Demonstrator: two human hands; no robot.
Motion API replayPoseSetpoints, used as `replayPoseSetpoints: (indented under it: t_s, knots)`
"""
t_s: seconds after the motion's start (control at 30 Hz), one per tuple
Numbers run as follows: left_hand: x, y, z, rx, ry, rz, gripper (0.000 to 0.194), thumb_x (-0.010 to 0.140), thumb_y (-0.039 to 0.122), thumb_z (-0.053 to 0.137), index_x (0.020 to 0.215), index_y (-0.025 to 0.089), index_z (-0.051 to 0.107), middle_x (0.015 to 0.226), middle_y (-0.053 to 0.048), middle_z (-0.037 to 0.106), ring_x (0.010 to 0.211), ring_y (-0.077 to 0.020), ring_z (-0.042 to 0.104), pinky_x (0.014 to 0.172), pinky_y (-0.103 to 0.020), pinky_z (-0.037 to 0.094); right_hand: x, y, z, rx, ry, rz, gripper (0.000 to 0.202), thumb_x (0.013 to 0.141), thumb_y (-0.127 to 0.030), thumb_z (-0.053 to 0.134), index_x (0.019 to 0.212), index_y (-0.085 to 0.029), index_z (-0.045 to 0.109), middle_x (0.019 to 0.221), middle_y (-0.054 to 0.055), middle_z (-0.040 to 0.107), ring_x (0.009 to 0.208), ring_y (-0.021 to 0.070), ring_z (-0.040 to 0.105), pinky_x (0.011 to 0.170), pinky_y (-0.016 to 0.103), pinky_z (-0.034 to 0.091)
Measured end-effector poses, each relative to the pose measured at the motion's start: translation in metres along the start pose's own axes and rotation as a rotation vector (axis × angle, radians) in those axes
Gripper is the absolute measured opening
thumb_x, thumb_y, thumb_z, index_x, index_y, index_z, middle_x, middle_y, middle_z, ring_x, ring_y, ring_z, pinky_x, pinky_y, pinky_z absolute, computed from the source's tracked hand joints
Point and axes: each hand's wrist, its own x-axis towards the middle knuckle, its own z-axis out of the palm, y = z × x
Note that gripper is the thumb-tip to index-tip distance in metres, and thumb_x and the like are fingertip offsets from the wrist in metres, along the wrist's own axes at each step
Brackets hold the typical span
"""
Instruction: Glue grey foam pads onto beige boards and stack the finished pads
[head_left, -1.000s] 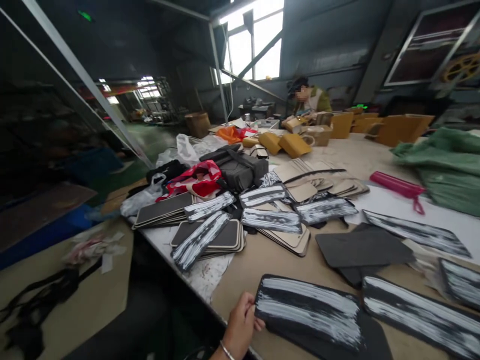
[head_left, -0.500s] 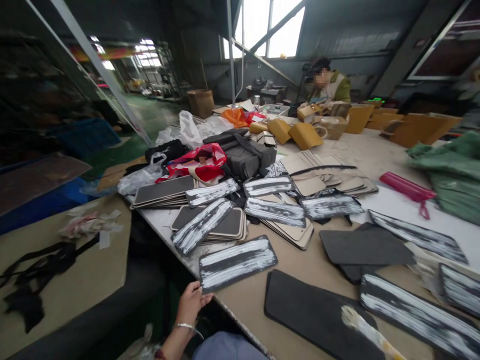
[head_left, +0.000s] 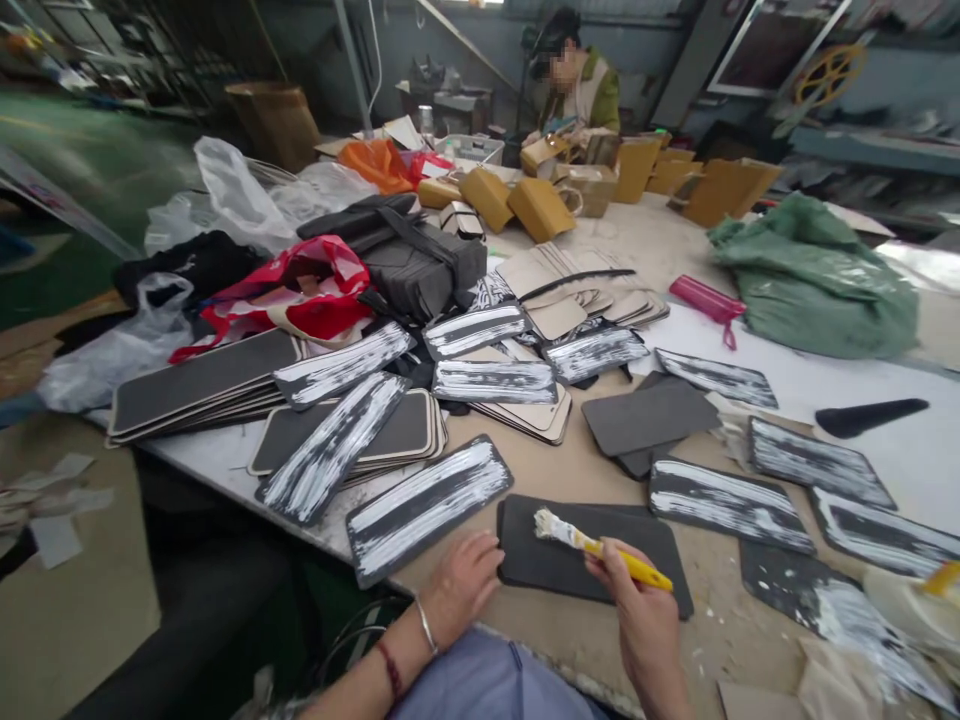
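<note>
My right hand [head_left: 649, 625] is closed around the yellow handle of a paintbrush [head_left: 581, 540]. Its bristles, coated in white, point left over a plain dark panel [head_left: 600, 575] lying on another dark panel. At the left end of this pair my left hand [head_left: 466, 583] rests with its fingers lying loosely at the edge; whether they press on the panel I cannot tell. Just beyond the left hand lies a dark panel streaked with white paste [head_left: 431, 510]. Another white-streaked panel [head_left: 727, 505] lies to the right of the brush.
Stacks of beige-edged boards [head_left: 409, 435] carry more coated panels at the left. Behind them are a grey bag [head_left: 427, 260] and a red bag [head_left: 300, 295]. A green sack [head_left: 817, 275] and a pink pouch [head_left: 705, 300] lie right. A co-worker [head_left: 577, 90] sits behind yellow boxes [head_left: 540, 210].
My left hand has let go of the white-streaked panel and moved right to the plain dark panels. My right hand has come into view with the brush, which was lying on them. The view has turned right.
</note>
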Motion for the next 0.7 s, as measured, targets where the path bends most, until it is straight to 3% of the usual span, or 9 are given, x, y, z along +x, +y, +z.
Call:
replayPoseSetpoints:
  t_s: [0.13, 0.23, 0.33, 0.47, 0.7]
  knots:
    - [0.021, -0.005, 0.015, -0.045, -0.155, 0.166, 0.035, 0.073, 0.018, 0.061, 0.107, 0.016, 0.055, 0.113, -0.012, 0.059, 0.114, -0.0258, 0.049, 0.094, -0.044, 0.045, -0.004, 0.000, 0.028, 0.012, -0.045, 0.075, 0.040, 0.065, -0.047, 0.067, 0.086, -0.014, 0.064, 0.078, 0.005, 0.068, 0.072, 0.0214, 0.065, 0.068, 0.032, 0.057]
    - [0.023, -0.009, 0.022, -0.056, -0.165, 0.173, 0.030, 0.074, 0.017, 0.060, 0.104, 0.018, 0.056, 0.110, -0.011, 0.060, 0.112, -0.0240, 0.050, 0.092, -0.042, 0.046, -0.005, 0.003, 0.041, 0.043, -0.044, 0.099, 0.041, 0.064, -0.049, 0.067, 0.084, -0.013, 0.064, 0.077, 0.006, 0.068, 0.071, 0.0226, 0.065, 0.066, 0.034, 0.057]
    - [0.024, -0.010, 0.024, -0.045, -0.144, 0.166, 0.025, 0.075, 0.014, 0.057, 0.100, 0.018, 0.058, 0.106, -0.010, 0.061, 0.109, -0.0227, 0.053, 0.089, -0.039, 0.048, -0.003, 0.006, 0.041, 0.019, 0.004, 0.100, 0.041, 0.064, -0.049, 0.067, 0.083, -0.013, 0.064, 0.075, 0.006, 0.068, 0.071, 0.0233, 0.065, 0.065, 0.035, 0.057]
    - [0.026, -0.010, 0.020, -0.035, -0.136, 0.181, 0.026, 0.073, 0.013, 0.059, 0.099, 0.019, 0.059, 0.106, -0.008, 0.062, 0.106, -0.0231, 0.055, 0.087, -0.040, 0.050, 0.005, 0.009, 0.017, -0.053, 0.118, 0.064, 0.041, 0.065, -0.049, 0.066, 0.084, -0.013, 0.064, 0.077, 0.007, 0.068, 0.070, 0.0227, 0.065, 0.069, 0.036, 0.056]
    - [0.029, -0.013, 0.019, -0.005, -0.057, 0.241, 0.025, 0.072, 0.009, 0.058, 0.094, 0.019, 0.062, 0.100, -0.008, 0.065, 0.099, -0.0225, 0.059, 0.081, -0.038, 0.054, 0.028, 0.016, -0.054, -0.147, 0.333, 0.037, 0.043, 0.066, -0.051, 0.062, 0.087, -0.013, 0.065, 0.077, 0.008, 0.069, 0.072, 0.0243, 0.066, 0.068, 0.035, 0.055]
